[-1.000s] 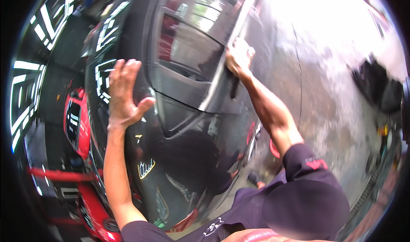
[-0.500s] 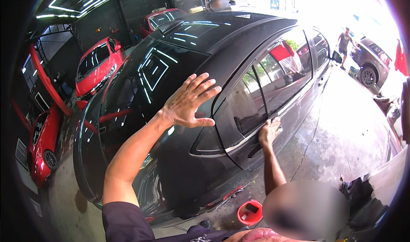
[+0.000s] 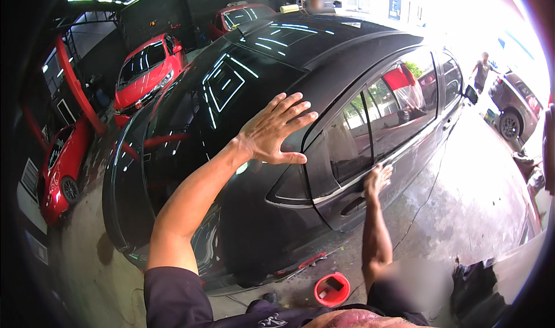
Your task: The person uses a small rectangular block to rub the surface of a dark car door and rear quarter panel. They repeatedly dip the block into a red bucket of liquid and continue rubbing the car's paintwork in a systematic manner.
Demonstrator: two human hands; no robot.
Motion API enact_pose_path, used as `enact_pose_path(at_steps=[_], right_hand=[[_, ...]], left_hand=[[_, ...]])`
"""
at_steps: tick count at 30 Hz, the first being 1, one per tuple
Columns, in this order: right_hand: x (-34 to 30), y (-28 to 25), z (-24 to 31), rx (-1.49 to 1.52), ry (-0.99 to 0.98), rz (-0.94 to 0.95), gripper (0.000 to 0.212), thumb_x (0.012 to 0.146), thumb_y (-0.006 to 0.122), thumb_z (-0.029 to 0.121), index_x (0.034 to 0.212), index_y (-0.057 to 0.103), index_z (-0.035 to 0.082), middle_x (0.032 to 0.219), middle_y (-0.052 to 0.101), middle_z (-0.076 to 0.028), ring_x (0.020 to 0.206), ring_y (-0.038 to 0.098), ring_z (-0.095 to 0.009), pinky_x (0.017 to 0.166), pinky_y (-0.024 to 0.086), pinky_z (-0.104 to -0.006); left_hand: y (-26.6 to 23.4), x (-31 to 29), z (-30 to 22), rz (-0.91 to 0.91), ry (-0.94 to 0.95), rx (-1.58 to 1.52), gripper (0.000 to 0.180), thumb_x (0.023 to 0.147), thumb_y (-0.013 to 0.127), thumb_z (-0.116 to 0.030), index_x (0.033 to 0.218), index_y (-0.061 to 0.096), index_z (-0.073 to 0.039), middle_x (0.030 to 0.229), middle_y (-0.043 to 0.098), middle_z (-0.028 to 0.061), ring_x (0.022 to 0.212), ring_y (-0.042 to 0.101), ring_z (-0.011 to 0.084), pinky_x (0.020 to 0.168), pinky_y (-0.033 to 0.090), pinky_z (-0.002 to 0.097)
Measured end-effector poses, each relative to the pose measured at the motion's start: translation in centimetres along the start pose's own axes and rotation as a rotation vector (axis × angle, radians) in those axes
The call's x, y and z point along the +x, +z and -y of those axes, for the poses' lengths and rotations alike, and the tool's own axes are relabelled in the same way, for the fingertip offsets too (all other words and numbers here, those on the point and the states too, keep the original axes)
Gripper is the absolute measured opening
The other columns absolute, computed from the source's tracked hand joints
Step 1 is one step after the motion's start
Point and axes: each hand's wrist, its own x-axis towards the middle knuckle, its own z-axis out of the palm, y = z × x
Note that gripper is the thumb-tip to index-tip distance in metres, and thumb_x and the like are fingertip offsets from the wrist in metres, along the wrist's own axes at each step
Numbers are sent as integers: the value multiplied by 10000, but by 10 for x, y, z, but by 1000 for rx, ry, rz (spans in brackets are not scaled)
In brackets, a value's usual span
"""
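A glossy black car (image 3: 248, 235) fills the middle, seen from its rear side corner. My left hand (image 3: 273, 132), palm down with fingers and thumb spread, is at the rear pillar beside the back window; whether it touches the car I cannot tell. My right hand (image 3: 377, 181) reaches to the rear door (image 3: 399, 169), just below the side window's trim and above the door handle (image 3: 352, 205). Its fingers look bent round a small pale thing, too unclear to name. A grey blur covers the area beside my right upper arm.
On the floor near me stands a red bucket (image 3: 332, 288) with a dark block inside. Red cars (image 3: 141, 73) are parked left, by a red post (image 3: 81, 94). A grey vehicle (image 3: 514, 105) and a person (image 3: 483, 70) are far right. A dark cord (image 3: 425, 198) crosses the floor.
The view has turned slightly, so the car and surroundings sit further right in the picture. Both hands keep nearly the same places along the car. More of my right forearm shows.
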Motion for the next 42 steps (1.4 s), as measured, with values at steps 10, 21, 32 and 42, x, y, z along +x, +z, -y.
enact_pose_path(at_steps=[10,21,32,42], right_hand=[[16,11,-44,-149,-165,-109,704,1136,295,410,1662,215,-52,1753,175,-252,1636,118,-399,1315,78,-530],[-56,37,-22,-221,-411,-393,610,1083,410,327,1579,434,-27,1688,319,-293,1615,194,-434,1299,103,-573],[-243,15,28,103,-280,-139,676,1074,384,319,1615,333,-82,1715,271,-275,1629,172,-403,1317,37,-554],[-313,23,24,43,-470,-190,668,963,528,260,1548,452,-55,1638,424,-268,1574,334,-401,1297,121,-611]], left_hand=[[2,6,-6,-58,-3,3,1031,896,475,-889,1619,412,-156,1609,441,156,1569,294,378,1302,194,573],[15,19,7,-139,145,-44,964,913,613,-764,1614,444,-124,1632,464,113,1577,305,339,1277,225,514],[29,12,9,-147,247,-115,926,921,571,-807,1622,437,-217,1625,480,113,1572,308,367,1283,207,575],[30,11,20,-134,283,-105,919,936,482,-847,1647,395,-272,1667,436,83,1601,258,346,1296,172,562]])
